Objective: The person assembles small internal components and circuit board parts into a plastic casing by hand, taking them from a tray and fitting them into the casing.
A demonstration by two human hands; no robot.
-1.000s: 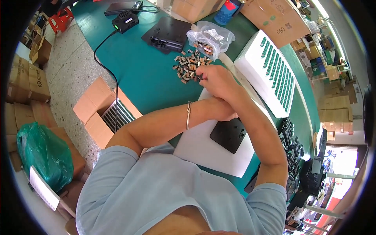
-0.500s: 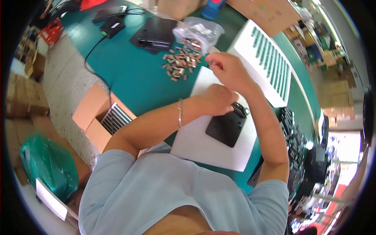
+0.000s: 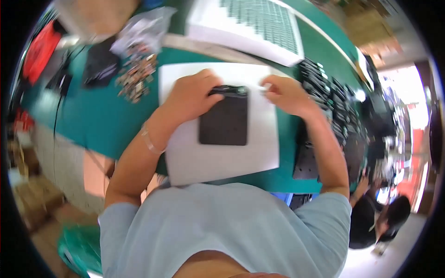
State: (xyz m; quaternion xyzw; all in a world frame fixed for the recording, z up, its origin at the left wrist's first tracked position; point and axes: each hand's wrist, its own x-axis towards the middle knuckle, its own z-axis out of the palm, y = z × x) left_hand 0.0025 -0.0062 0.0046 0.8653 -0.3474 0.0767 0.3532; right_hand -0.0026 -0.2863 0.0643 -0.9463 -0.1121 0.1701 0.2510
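In the middle of a green table surface (image 3: 97,120), lying flat on a white square-cornered foam sheet (image 3: 259,155): a thin black rectangular plate (image 3: 223,121), with a raised black ridge (image 3: 234,90) along the far edge, too blurred to tell whether fixed or loose.

Left hand (image 3: 192,95): closed on the left end of the ridge, thumb toward the near side, fingers curled over the far side. Right hand (image 3: 287,95): near the plate's right edge but apart from it, thumb and forefinger narrow, almost meeting; a small pale glint at the fingertips, cannot tell whether holding a small part or nothing.

Judging by the thin, even face, most likely light and stiff, perhaps moulded plastic; unlikely to bend in a firm grip, yet liable to slide on the smooth foam unless steadied. Probably slick across the broad face, with little to catch there. Best to take hold by the ridge, or by the two long side edges; better not to squeeze the glinting right end of the ridge, possibly the most fragile spot. Foam probably soft, so better to press evenly than at one corner.

To the left, a loose heap of small copper-coloured and dark pieces (image 3: 136,78), beside a crumpled clear plastic bag (image 3: 146,30). Beyond the sheet, a thick white foam block (image 3: 208,25) with rows of green pieces.
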